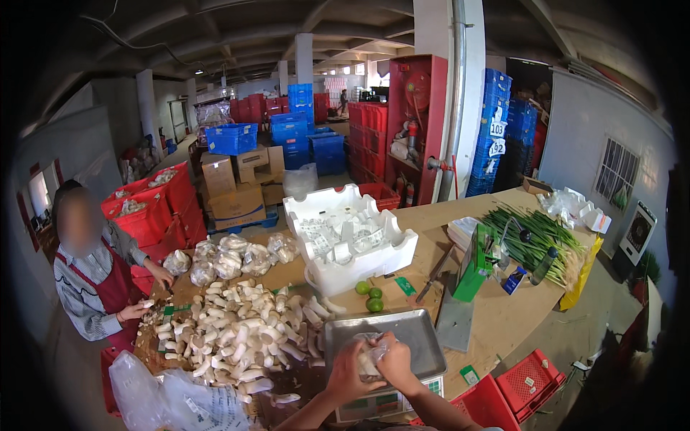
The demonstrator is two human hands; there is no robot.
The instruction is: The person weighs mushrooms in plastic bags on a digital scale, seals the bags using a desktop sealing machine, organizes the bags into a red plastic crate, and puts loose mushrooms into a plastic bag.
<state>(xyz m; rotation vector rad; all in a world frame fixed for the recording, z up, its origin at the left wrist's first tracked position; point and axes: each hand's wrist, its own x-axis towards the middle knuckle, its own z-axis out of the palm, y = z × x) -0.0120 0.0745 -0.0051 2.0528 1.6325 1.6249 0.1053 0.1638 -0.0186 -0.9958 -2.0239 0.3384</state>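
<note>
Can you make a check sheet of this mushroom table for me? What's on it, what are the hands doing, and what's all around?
Surface: wooden table, mostly covered.
Job's things: clear bag of mushrooms held over the metal scale tray; big pile of white mushrooms beside it.
Clutter: bagged mushrooms, white foam boxes, three limes, green onions, green box.
Grips: left hand and right hand both closed on the bag.
Cables: nothing seen on the table.
Surroundings: a co-worker in a red apron at the pile; red crates, blue crates, cardboard boxes.
</note>
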